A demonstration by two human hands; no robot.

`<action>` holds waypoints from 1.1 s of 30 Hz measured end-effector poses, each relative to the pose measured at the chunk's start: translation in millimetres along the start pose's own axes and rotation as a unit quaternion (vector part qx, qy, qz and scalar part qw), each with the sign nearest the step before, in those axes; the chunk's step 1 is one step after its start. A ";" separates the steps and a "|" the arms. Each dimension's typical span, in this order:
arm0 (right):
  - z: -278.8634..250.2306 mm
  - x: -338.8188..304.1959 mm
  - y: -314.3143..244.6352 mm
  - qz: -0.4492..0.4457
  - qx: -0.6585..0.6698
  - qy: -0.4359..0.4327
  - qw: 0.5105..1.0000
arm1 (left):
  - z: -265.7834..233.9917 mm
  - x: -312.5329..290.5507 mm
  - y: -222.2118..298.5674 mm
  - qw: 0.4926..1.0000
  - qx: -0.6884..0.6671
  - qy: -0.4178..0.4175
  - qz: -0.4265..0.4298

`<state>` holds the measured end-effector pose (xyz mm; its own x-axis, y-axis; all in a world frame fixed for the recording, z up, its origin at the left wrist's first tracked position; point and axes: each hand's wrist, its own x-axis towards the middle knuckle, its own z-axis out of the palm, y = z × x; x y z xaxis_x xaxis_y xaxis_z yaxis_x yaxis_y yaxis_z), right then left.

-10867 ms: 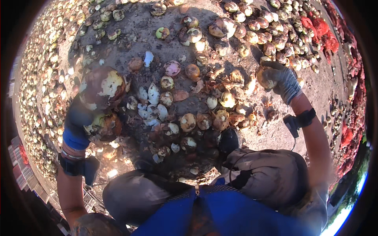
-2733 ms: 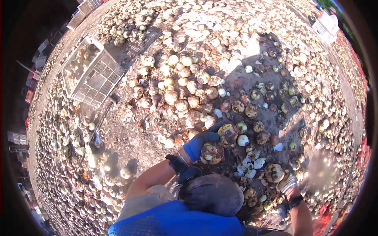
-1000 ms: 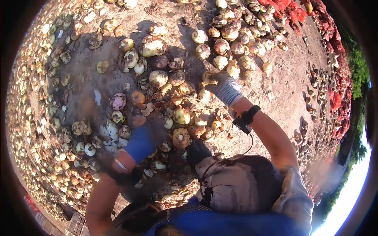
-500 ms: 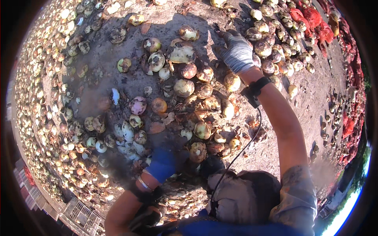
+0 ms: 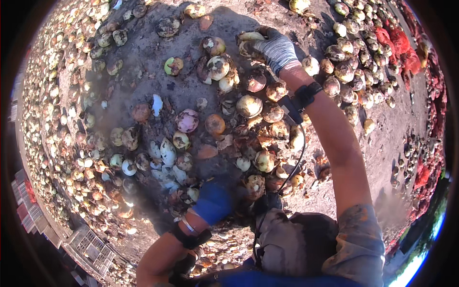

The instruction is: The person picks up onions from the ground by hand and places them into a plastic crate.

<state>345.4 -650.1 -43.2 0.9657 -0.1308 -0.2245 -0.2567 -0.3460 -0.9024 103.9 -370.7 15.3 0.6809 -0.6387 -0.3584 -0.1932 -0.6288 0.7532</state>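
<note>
- Your head carries this view: the left camera of a side-by-side pair, looking steeply down.
- It sits close above your trousered knee [image 5: 311,244], which fills part of the lower edge.
- Your left hand [image 5: 213,200] shows low, near the middle; your right hand [image 5: 278,49] lies farther out, toward the top.
- The fisheye lens bows the ground [image 5: 149,79] toward a dark round rim, taking in a crate [image 5: 92,252] at lower left.
</note>
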 end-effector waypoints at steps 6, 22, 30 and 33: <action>-32.1 -42.1 1.3 -0.024 0.270 0.028 0.962 | 13.4 -12.5 -18.3 0.998 -0.037 0.028 -0.033; -73.3 -163.7 61.0 -0.038 -0.525 0.035 0.850 | 26.7 7.8 -11.6 0.979 -0.192 0.009 -0.069; 4.9 -204.5 -23.9 -0.226 -0.174 -0.189 0.940 | 36.4 21.1 -29.3 0.780 -0.569 0.197 -0.169; 21.4 -165.5 -6.2 -0.234 -0.353 -0.127 0.897 | 24.1 10.4 -35.5 0.893 -0.392 0.214 -0.050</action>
<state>188.1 -606.5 -8.3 0.9297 0.3663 -0.0392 0.3037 -0.8223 -0.4812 100.8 -365.8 -28.5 0.9076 -0.2624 -0.3276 0.3228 -0.0624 0.9444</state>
